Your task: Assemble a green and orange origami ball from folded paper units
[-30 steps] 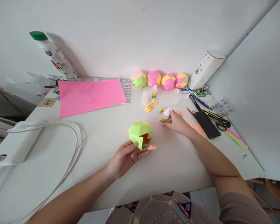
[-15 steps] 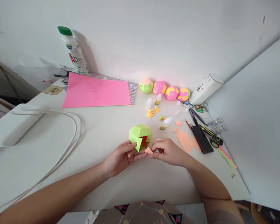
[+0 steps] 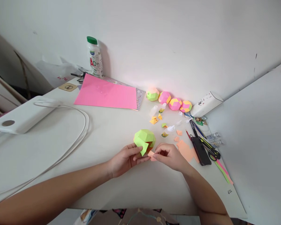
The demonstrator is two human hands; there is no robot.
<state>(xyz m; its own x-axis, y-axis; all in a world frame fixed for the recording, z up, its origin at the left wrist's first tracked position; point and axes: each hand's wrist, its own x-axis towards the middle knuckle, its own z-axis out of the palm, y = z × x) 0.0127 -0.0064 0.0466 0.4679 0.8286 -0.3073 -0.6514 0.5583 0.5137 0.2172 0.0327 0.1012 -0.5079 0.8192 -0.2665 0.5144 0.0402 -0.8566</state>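
My left hand (image 3: 125,159) holds a green paper ball (image 3: 144,137) made of folded facets, thumb on its lower front. An opening with an orange-red inside shows at the ball's lower right, and a pointed green flap sticks out beside it. My right hand (image 3: 170,156) pinches a small peach paper piece (image 3: 151,154) just below that opening; whether the piece touches the ball I cannot tell. Close by stands a small glue bottle (image 3: 165,134) with a white nozzle. Loose peach pieces (image 3: 179,132) and a peach paper sheet (image 3: 186,150) lie to the right.
Several finished paper balls (image 3: 164,97) line the wall. Pink sheets (image 3: 107,93) lie at the back left near a white bottle with a green cap (image 3: 95,57). A black phone (image 3: 201,151), scissors (image 3: 214,154) and pens are at the right. A white cable (image 3: 77,142) curves across the left side.
The camera view has shifted, so everything sits lower and most things further right. The peach piece's angle has changed slightly in my right fingers; my left hand still holds the ball.
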